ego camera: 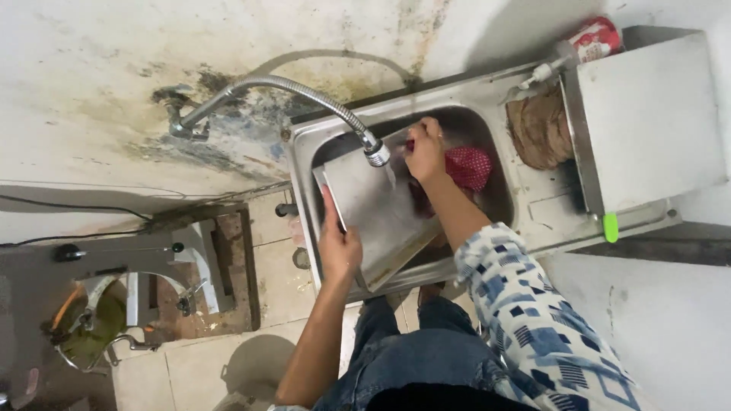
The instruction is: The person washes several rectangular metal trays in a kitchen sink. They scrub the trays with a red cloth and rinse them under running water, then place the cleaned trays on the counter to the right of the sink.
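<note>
I am gripping the steel tray (pixel 381 217) with my left hand (pixel 339 247) while my right hand (pixel 425 152), closed on a red cloth (pixel 467 167), is scrubbing it under the faucet (pixel 376 154); rinsing appears unfinished.

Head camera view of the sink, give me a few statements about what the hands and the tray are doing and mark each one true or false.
1. The left hand grips the near edge of a flat metal tray. True.
2. The tray lies flat on the floor. False: it leans tilted in the steel sink.
3. The right hand is at the tray's far edge, beside a red dotted cloth. True.
4. The flexible tap points away from the sink. False: its spout hangs over the tray.
5. A green-handled item lies on the sink's right rim. True.
</note>
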